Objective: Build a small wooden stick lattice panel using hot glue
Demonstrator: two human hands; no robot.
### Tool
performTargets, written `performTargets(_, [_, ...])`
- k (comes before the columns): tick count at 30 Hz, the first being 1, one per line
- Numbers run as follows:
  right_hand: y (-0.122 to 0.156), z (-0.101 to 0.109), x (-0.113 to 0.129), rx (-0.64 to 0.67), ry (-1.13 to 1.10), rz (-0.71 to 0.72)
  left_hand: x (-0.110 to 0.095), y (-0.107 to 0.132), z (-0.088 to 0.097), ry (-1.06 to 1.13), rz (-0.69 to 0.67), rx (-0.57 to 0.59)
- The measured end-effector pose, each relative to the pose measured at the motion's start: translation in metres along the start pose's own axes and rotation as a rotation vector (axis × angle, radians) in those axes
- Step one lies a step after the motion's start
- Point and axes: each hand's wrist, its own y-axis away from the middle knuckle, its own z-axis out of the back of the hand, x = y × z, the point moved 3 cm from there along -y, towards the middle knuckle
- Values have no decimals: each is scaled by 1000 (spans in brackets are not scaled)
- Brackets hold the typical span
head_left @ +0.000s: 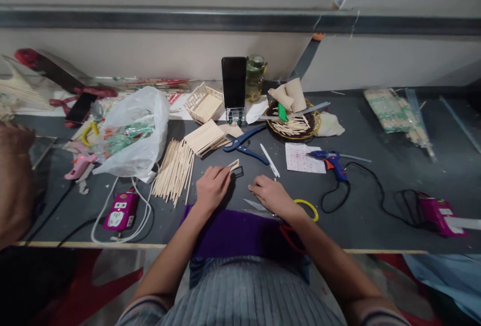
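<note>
My left hand (213, 185) pinches a small frame of thin wooden sticks (234, 164) by one end, above the dark table. To its right, my right hand (271, 194) has its fingers curled together; what they hold, if anything, I cannot make out. Beneath the right wrist lie scissors with a yellow handle loop (310, 207) and a red one, partly hidden. A bundle of wooden sticks (173, 170) is left of my left hand. Blue cutters (246, 148) and a white pen (269, 159) rest just beyond my hands.
Flat stick panels (205, 137), a small stick box (204, 104), and a propped phone (234, 83) stand behind. At right are a basket of sticks (319, 120) and a blue glue gun (334, 161) on paper. Left are a plastic bag (150, 140), a pink glue gun (80, 165) and another person's arm (15, 180).
</note>
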Motion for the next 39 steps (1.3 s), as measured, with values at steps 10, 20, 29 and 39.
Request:
performTargets(10, [-20, 2, 6, 76, 84, -13, 14, 9, 13, -5, 23, -42])
performTargets(20, [-13, 7, 8, 99, 154, 22, 13, 19, 23, -40, -4, -12])
performTargets(29, [-19, 7, 8, 75, 218, 53, -6, 19, 17, -15, -102, -6])
performTargets(39, [-22, 11, 10, -52, 176, 10, -19, 24, -3, -96, -218, 34])
